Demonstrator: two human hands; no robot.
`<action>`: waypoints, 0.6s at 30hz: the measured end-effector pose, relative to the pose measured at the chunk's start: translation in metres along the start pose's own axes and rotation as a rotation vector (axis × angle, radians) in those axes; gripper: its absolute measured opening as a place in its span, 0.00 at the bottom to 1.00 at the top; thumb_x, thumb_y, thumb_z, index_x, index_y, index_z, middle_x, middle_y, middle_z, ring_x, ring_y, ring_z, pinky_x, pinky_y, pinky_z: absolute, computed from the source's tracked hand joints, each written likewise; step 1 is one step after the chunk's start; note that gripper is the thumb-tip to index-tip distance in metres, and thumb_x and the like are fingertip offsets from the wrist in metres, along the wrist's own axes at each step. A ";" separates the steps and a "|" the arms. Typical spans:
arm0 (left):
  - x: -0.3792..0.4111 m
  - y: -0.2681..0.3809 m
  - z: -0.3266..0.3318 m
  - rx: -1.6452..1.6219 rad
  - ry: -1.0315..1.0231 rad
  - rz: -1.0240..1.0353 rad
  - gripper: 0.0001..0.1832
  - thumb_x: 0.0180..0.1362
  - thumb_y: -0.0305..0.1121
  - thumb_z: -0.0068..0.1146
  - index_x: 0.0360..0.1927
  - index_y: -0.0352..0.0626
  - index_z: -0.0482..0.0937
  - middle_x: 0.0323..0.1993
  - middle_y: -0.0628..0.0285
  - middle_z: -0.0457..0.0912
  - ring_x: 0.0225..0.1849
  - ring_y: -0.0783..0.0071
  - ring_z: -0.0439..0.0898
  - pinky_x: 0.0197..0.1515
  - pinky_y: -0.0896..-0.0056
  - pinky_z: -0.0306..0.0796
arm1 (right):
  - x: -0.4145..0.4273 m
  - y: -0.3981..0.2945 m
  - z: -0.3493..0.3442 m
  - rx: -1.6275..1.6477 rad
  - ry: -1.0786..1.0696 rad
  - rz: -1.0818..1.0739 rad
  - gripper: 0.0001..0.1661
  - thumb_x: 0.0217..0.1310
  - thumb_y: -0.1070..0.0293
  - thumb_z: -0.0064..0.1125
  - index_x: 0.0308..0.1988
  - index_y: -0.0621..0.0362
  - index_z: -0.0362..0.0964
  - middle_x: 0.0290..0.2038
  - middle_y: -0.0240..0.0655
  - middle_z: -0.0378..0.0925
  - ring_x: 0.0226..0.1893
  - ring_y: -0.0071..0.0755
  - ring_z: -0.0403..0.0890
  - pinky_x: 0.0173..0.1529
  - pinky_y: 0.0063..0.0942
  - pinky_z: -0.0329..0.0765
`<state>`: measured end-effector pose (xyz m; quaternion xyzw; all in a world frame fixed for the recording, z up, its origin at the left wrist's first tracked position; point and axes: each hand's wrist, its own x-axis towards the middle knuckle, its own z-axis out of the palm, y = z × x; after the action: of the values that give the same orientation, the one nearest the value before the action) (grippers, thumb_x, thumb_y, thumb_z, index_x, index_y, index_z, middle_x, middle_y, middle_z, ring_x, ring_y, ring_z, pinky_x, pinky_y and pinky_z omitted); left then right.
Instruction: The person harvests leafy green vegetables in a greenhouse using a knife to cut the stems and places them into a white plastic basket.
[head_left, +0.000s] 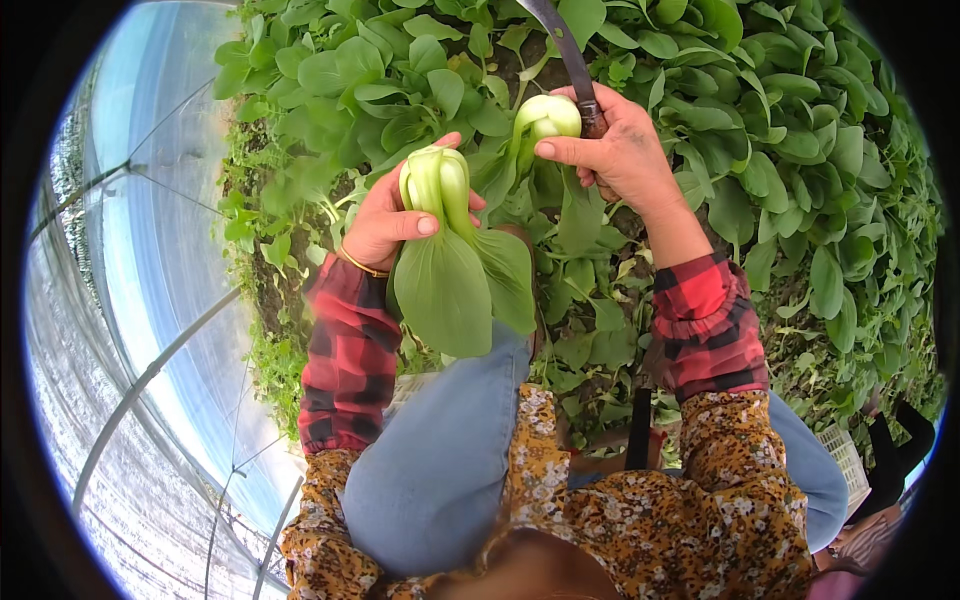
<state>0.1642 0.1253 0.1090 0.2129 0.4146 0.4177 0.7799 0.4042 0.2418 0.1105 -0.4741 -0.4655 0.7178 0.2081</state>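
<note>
My left hand (396, 221) grips a head of bok choy (451, 255), its pale base up and its broad green leaves hanging down over my knee. In my right hand (619, 150) is a second bok choy (553, 120), pinched near its base with the thumb across the front. The same hand also holds a sickle (574, 56); its handle sits in the palm and its dark, curved blade points up and away. Part of the handle is hidden by the fingers. Both plants are apart from each other, above the growing bed.
Dense leafy bok choy (780, 142) grows ahead and to the right. Plastic sheeting on metal greenhouse hoops (154, 367) stands along the left. A pale plastic crate (844, 457) and part of another person (889, 457) are at the lower right. My bent knee (442, 457) is below.
</note>
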 end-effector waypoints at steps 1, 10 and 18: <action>-0.003 0.003 -0.002 0.039 0.031 0.007 0.56 0.38 0.36 0.72 0.70 0.36 0.50 0.46 0.46 0.78 0.45 0.58 0.81 0.50 0.61 0.75 | 0.000 0.006 0.000 0.034 -0.022 0.026 0.32 0.40 0.68 0.77 0.46 0.60 0.69 0.24 0.25 0.75 0.14 0.15 0.66 0.18 0.16 0.63; 0.029 -0.048 0.041 0.002 -0.029 0.066 0.56 0.37 0.29 0.73 0.71 0.41 0.52 0.60 0.63 0.69 0.58 0.74 0.69 0.62 0.71 0.60 | -0.044 0.056 0.031 0.404 0.086 0.123 0.24 0.54 0.66 0.67 0.48 0.59 0.67 0.30 0.28 0.75 0.18 0.18 0.71 0.20 0.17 0.68; 0.064 -0.022 -0.027 0.991 0.164 -0.247 0.60 0.37 0.31 0.70 0.72 0.40 0.43 0.47 0.54 0.79 0.46 0.66 0.78 0.55 0.70 0.68 | -0.036 0.099 0.009 -0.137 0.071 0.338 0.20 0.68 0.51 0.46 0.46 0.55 0.67 0.23 0.28 0.68 0.17 0.19 0.69 0.20 0.21 0.68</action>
<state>0.1721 0.1657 0.0483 0.4729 0.6446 0.0914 0.5937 0.4269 0.1634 0.0438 -0.5837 -0.4193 0.6919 0.0683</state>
